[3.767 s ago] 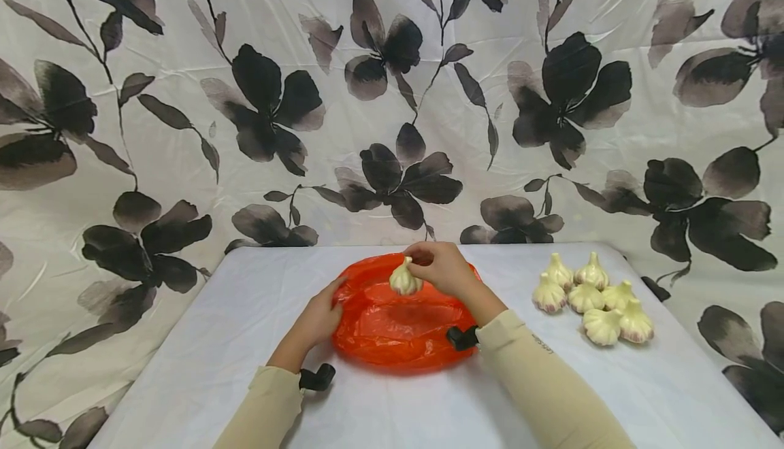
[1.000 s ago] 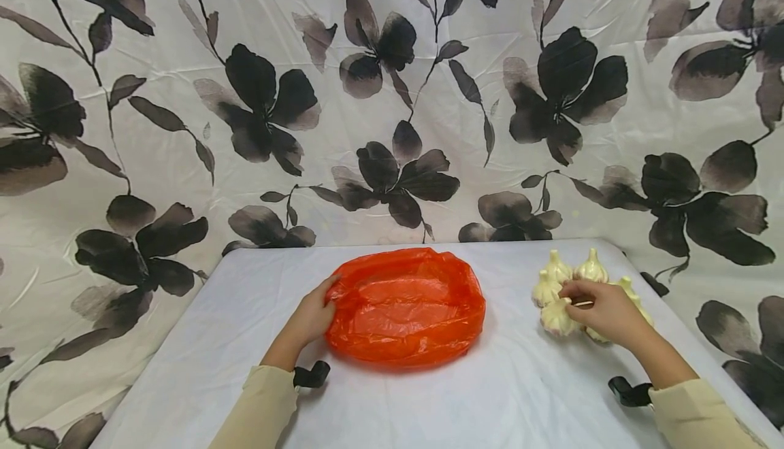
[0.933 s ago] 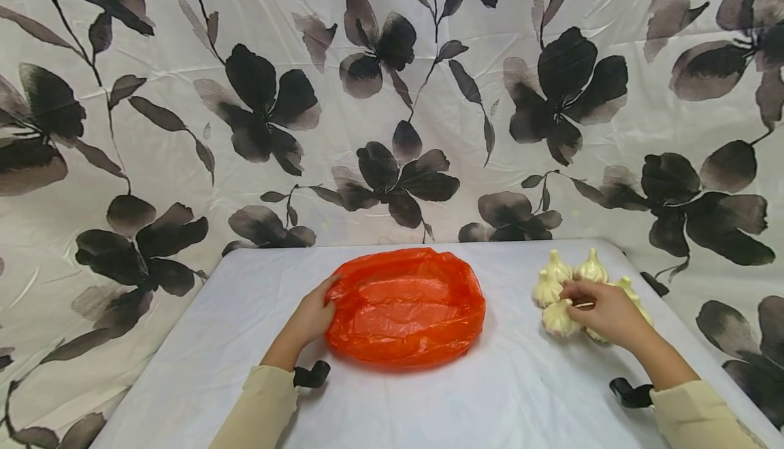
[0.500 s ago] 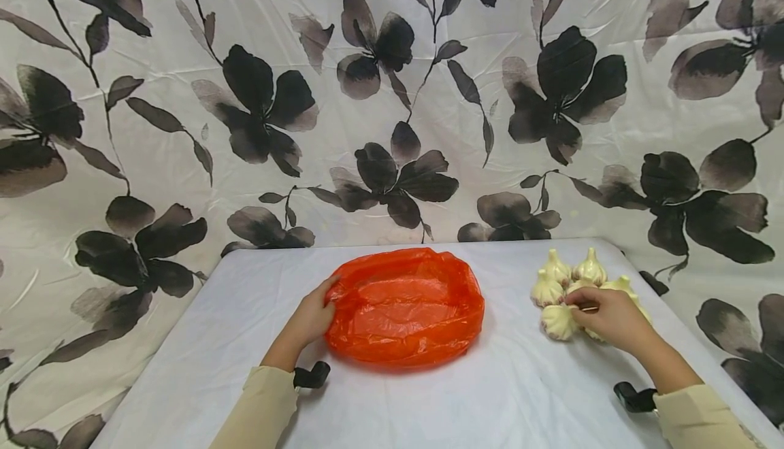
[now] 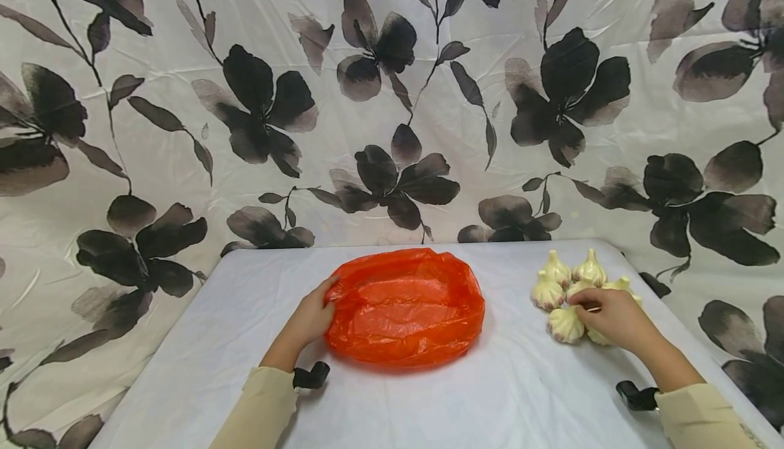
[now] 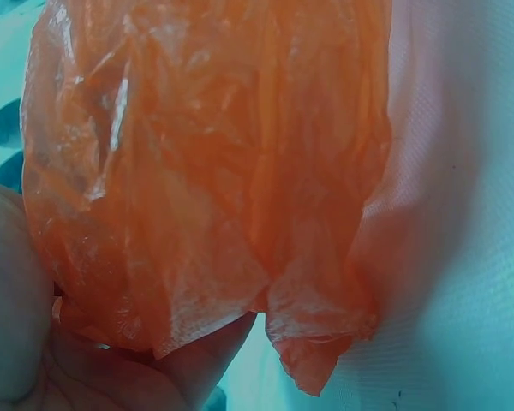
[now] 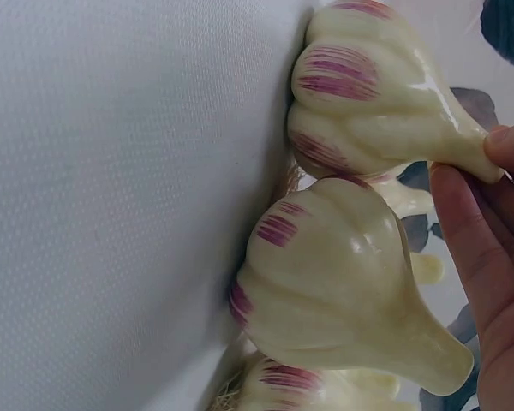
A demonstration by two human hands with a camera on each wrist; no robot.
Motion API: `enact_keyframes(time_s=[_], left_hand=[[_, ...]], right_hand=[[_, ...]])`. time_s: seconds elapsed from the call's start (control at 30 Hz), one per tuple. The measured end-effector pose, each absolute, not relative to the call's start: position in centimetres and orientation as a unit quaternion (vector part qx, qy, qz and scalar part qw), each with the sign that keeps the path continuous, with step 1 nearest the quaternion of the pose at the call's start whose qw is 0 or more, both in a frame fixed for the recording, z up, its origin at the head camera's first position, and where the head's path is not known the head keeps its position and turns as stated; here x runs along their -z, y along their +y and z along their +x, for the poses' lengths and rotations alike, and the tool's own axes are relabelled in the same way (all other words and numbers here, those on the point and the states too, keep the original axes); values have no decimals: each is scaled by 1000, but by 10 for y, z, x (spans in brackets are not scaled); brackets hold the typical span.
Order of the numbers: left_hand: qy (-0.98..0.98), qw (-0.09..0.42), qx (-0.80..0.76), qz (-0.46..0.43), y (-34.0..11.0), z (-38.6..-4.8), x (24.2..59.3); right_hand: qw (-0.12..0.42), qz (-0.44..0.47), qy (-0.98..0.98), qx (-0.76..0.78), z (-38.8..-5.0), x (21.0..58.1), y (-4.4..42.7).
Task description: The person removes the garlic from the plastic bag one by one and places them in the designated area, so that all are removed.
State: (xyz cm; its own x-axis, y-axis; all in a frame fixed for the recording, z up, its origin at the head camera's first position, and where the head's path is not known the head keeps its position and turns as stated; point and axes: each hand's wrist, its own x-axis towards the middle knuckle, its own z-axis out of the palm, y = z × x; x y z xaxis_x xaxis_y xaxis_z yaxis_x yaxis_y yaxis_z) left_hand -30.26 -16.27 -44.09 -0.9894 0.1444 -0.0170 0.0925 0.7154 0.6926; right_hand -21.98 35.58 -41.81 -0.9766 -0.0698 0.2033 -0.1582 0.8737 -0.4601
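On the left of a translucent red plastic bag (image 5: 401, 352), my left hand (image 5: 309, 316) grips the rim, thumb and fingers round the film in the left wrist view. The bag's mouth faces up, and no contents can be made out. At the right, my right hand (image 5: 612, 316) pinches the stem of a garlic bulb (image 5: 566, 327) between thumb and fingertips. The right wrist view shows this pinched bulb (image 7: 360, 94) with purple streaks, close beside another garlic bulb (image 7: 325, 274). Several more garlic bulbs (image 5: 547, 292) cluster behind the hand, partly hidden by it.
A white-covered table (image 5: 392, 408) bears everything. Behind it hangs a white cloth (image 5: 343, 122) with dark flowers. Black wrist cameras sit under both wrists. White tabletop lies between the bag and the garlic.
Earlier my right hand held a garlic bulb over the bag; it has since moved right to the cluster. Over the last second the pinched bulb shifted slightly right. My left hand kept its hold.
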Motion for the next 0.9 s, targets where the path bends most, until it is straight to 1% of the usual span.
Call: enact_keyframes(time_s=[0.13, 0.4, 0.67, 0.9], left_hand=[[925, 31, -373, 69, -163, -304, 441], [923, 43, -378, 55, -160, -304, 442], [923, 47, -378, 53, -161, -304, 439], [929, 33, -361, 76, -164, -305, 431]], right_hand=[[97, 64, -962, -247, -221, 419, 357], [108, 74, -962, -240, -223, 420, 354], [122, 93, -959, -239, -228, 408, 346], [136, 120, -956, -233, -238, 397, 332]])
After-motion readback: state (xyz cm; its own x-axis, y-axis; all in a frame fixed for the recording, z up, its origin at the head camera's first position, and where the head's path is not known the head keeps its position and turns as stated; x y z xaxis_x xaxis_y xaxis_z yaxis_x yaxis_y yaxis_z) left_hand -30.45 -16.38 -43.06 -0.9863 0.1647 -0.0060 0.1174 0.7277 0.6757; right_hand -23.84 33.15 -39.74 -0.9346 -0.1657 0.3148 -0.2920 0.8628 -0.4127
